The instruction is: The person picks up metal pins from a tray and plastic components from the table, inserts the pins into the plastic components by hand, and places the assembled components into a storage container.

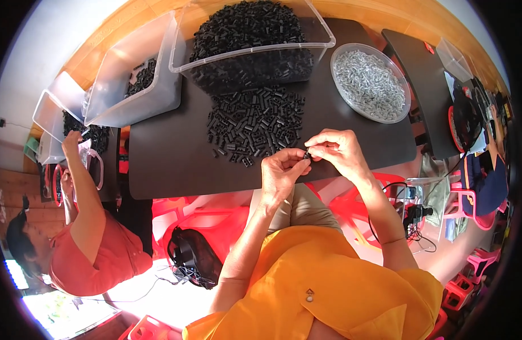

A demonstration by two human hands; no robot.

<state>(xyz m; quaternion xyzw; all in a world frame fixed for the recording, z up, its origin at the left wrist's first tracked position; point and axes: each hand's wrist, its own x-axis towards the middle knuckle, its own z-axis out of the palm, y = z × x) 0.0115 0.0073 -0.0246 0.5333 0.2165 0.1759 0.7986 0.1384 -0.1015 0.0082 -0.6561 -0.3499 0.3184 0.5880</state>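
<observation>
A: State of the hands?
B: Left hand: thumb and forefinger pinched nearly closed on a small black part. Right hand: thumb and forefinger drawn close against the same part; whether they grip it or a piece of their own, cannot tell.
A: Location of the part?
B: Between the two sets of fingertips, near the front edge of the dark table, beside the loose heap of black parts.
A: Likely failure?
B: A slip. The part is tiny and held by fingertips only; uneven pressure could flick it toward the person's lap.
A: Others?
B: Misalignment, probably, since the fingers cover most of the part. Also, the left knuckles are near the heap; a careless sweep could scatter strays. The silvery pieces sit well apart, so lower risk.
</observation>
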